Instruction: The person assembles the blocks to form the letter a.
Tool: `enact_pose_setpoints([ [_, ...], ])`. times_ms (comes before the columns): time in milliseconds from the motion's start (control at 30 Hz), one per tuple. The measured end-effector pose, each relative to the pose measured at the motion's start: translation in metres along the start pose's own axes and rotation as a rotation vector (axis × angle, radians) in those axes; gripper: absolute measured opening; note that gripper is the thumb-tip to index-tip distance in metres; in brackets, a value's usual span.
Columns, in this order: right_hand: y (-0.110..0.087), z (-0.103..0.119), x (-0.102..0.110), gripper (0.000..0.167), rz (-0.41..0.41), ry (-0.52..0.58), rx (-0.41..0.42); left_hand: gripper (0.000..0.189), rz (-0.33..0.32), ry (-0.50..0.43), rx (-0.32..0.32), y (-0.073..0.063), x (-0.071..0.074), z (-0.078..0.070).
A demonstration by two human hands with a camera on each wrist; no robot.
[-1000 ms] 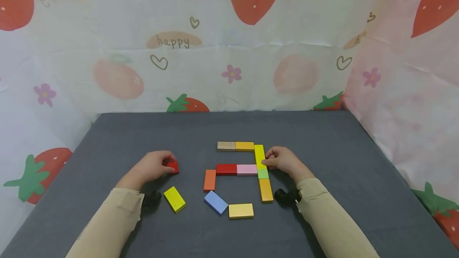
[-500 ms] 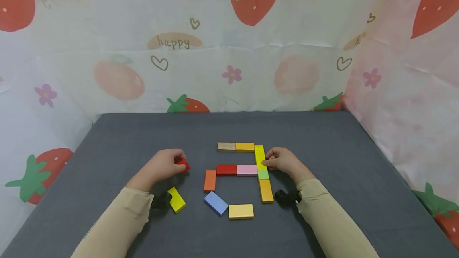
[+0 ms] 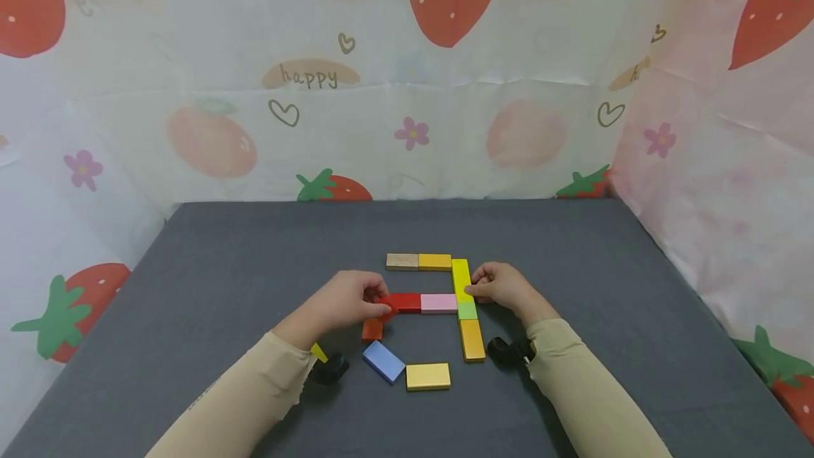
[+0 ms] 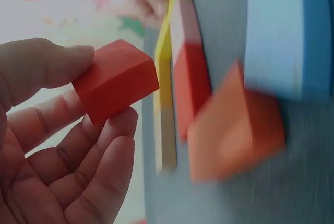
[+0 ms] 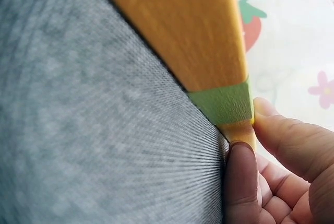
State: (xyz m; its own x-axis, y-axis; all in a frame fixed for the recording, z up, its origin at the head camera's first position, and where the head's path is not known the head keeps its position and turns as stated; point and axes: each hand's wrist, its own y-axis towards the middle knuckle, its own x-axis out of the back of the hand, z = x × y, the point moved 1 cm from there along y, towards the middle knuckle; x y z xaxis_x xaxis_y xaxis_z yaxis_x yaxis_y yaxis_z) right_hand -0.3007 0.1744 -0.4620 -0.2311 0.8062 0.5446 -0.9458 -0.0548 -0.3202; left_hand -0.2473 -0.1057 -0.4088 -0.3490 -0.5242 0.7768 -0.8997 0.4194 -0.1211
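Observation:
My left hand [image 3: 346, 297] pinches a small red block [image 4: 117, 80] between thumb and fingers, above the left end of a row. That row has a longer red block [image 3: 407, 303] and a pink block [image 3: 439, 304]. Below the hand, an orange block [image 3: 372, 331] is partly covered. My right hand [image 3: 509, 292] holds the side of a long yellow block [image 3: 461, 276], its thumb on the top. A green block [image 5: 222, 104] and an amber block [image 3: 472, 340] continue the line from the yellow one.
A tan block [image 3: 402, 261] and another amber block [image 3: 435, 262] form the far row. Nearer lie a blue block [image 3: 384, 361] and a pale yellow block [image 3: 428, 377]. Another yellow block [image 3: 319, 353] is mostly hidden by the left wrist. All lie on a grey cloth [image 3: 286, 232].
My left hand has carried the small red block rightward to the end of the red and pink row. My right hand has stayed at the yellow block.

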Motion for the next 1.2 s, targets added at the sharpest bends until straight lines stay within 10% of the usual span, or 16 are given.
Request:
enact_pose_setpoints([
  [533,0.0,0.0,0.0,0.024,0.002,-0.007,0.012,0.01,0.151,-0.019,-0.213,0.013,-0.047,-0.048],
  [1200,0.0,-0.004,0.0,0.024,0.014,0.009,0.057,0.013,0.302,-0.148,-0.183,0.016,-0.084,-0.067],
])
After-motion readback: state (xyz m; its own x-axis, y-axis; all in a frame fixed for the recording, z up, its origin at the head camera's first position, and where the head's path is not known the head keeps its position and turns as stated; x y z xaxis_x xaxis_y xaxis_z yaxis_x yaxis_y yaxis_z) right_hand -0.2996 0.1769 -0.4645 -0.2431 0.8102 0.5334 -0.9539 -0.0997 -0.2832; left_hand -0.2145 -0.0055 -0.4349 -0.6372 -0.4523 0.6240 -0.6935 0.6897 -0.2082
